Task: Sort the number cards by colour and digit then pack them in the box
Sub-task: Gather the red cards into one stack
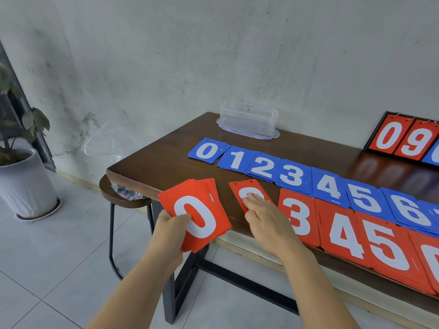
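Your left hand (169,227) grips a fanned stack of red cards (194,217) with a 0 on top, partly out past the front edge of the table (166,157), so a slackened thumb could spill the lower cards to the floor. Your right hand (263,217) lies flat, fingers straight, on a single red card (247,188) (digit half covered, unreadable) just beside the red 3 pile (299,217); a careless slide could disturb that pile or misfile the card. The clear box (248,119) waits well apart at the table's back
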`<state>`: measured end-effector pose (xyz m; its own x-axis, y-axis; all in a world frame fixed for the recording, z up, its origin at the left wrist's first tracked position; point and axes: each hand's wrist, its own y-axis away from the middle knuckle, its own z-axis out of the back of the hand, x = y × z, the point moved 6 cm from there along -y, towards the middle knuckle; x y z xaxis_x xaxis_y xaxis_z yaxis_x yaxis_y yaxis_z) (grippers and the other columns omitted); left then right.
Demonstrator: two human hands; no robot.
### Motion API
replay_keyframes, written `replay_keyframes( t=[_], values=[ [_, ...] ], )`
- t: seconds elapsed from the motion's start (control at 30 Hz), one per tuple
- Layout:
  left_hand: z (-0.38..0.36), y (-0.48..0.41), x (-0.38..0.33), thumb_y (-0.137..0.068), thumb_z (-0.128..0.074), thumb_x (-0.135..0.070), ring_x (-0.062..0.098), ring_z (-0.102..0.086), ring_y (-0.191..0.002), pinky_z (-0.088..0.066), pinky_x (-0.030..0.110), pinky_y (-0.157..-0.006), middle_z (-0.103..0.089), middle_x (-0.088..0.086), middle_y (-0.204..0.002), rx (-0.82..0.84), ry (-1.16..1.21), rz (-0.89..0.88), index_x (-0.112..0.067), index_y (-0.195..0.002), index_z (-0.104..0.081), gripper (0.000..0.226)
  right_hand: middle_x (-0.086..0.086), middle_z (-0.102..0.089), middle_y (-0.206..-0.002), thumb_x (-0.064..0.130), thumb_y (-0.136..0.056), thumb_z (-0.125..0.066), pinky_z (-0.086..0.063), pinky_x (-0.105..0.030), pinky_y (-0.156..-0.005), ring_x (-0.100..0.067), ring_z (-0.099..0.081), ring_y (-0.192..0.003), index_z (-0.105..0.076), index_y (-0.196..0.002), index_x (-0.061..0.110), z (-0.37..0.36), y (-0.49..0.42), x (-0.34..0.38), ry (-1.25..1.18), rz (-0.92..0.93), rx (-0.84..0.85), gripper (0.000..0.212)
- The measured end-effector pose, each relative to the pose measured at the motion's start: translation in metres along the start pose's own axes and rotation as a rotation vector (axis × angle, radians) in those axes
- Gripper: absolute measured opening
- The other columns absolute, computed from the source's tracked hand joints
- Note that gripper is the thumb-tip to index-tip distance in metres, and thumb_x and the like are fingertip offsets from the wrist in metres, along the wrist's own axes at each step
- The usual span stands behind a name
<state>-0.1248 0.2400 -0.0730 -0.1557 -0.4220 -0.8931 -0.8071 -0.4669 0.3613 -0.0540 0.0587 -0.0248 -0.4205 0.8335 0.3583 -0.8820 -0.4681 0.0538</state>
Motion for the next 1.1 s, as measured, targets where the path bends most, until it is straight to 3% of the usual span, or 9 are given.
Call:
replay_keyframes(
  t=[0.17,0.3,0.53,0.67,0.73,0.77,0.83,1.0,1.1],
  values=[
    [0.009,0.004,-0.005,-0.096,-0.056,-0.011,0.035,-0.058,-0.109,-0.052,0.053,-0.089,-0.060,0.007,-0.126,0.026,0.043,-0.021,-0.020,-0.137,-0.043,0.044,0.008,-0.015,-0.161,0.041,-0.104,-0.027,-0.015,-0.032,-0.120,-0.009,-0.009,-0.148,-0.021,-0.153,0.023,0.002,0.003,0.020,-0.205,-0.001,-0.143,0.052],
    [0.005,0.007,-0.005,-0.096,-0.056,-0.012,0.033,-0.061,-0.106,-0.054,0.052,-0.089,-0.062,0.005,-0.121,0.043,0.045,-0.031,-0.020,-0.137,-0.043,0.044,0.008,-0.031,-0.155,0.051,-0.101,-0.027,-0.032,-0.034,-0.114,-0.011,-0.030,-0.141,-0.024,-0.152,0.027,-0.012,-0.009,0.059,-0.520,0.035,0.006,0.057],
    [0.012,0.005,-0.005,-0.095,-0.056,-0.011,0.034,-0.065,-0.096,-0.058,0.045,-0.073,-0.067,0.008,-0.109,0.077,0.071,0.018,-0.019,-0.128,-0.051,0.035,0.007,-0.034,-0.154,0.051,-0.101,-0.026,-0.034,-0.036,-0.114,-0.012,-0.032,-0.140,-0.025,-0.151,0.028,-0.020,-0.012,0.068,-0.376,0.073,0.046,0.055],
    [0.006,0.009,0.002,-0.096,-0.054,-0.011,0.032,-0.066,-0.092,-0.056,0.034,-0.053,-0.069,0.006,-0.104,0.100,0.151,0.061,-0.021,-0.121,-0.054,0.028,0.006,-0.030,-0.155,0.043,-0.103,-0.026,-0.021,-0.032,-0.118,-0.011,-0.021,-0.145,-0.031,-0.149,0.022,0.007,0.002,0.039,-0.114,-0.035,-0.113,0.050],
    [0.004,0.009,0.006,-0.096,-0.054,-0.011,0.033,-0.065,-0.092,-0.056,0.035,-0.052,-0.068,0.007,-0.106,0.106,0.184,0.086,-0.020,-0.121,-0.055,0.027,0.002,-0.049,-0.133,0.039,-0.104,-0.026,-0.025,-0.033,-0.116,-0.016,-0.037,-0.133,-0.050,-0.124,0.017,0.020,0.010,0.015,0.048,-0.140,-0.156,0.038],
    [0.002,0.010,0.007,-0.095,-0.054,-0.012,0.034,-0.065,-0.093,-0.056,0.036,-0.056,-0.068,0.007,-0.108,0.113,0.193,0.093,-0.020,-0.122,-0.055,0.028,0.002,-0.056,-0.115,0.037,-0.104,-0.026,-0.028,-0.035,-0.114,-0.016,-0.046,-0.121,-0.051,-0.104,0.017,0.024,0.013,0.004,0.087,-0.165,-0.168,0.032],
    [0.000,0.011,0.010,-0.096,-0.054,-0.012,0.034,-0.064,-0.094,-0.056,0.039,-0.061,-0.068,0.008,-0.109,0.116,0.194,0.102,-0.019,-0.124,-0.055,0.029,0.006,-0.055,-0.093,0.035,-0.104,-0.027,-0.032,-0.037,-0.111,-0.011,-0.050,-0.097,-0.051,-0.090,0.015,0.023,0.016,-0.005,0.133,-0.147,-0.176,0.034],
    [-0.009,0.017,0.017,-0.095,-0.055,-0.013,0.034,-0.063,-0.092,-0.054,0.040,-0.061,-0.066,0.005,-0.104,0.087,0.181,0.096,-0.021,-0.122,-0.053,0.028,0.010,-0.056,-0.109,0.036,-0.104,-0.025,-0.032,-0.031,-0.111,-0.006,-0.044,-0.103,-0.057,-0.101,0.020,0.014,0.019,-0.007,0.167,-0.038,-0.211,0.036],
    [-0.014,0.020,0.019,-0.096,-0.055,-0.015,0.033,-0.062,-0.090,-0.053,0.040,-0.060,-0.065,0.005,-0.103,0.042,0.186,0.081,-0.021,-0.121,-0.050,0.026,0.010,-0.050,-0.133,0.036,-0.105,-0.023,-0.028,-0.028,-0.112,-0.008,-0.039,-0.122,-0.055,-0.127,0.023,0.008,0.018,0.004,0.124,0.074,-0.177,0.041]
  ],
)
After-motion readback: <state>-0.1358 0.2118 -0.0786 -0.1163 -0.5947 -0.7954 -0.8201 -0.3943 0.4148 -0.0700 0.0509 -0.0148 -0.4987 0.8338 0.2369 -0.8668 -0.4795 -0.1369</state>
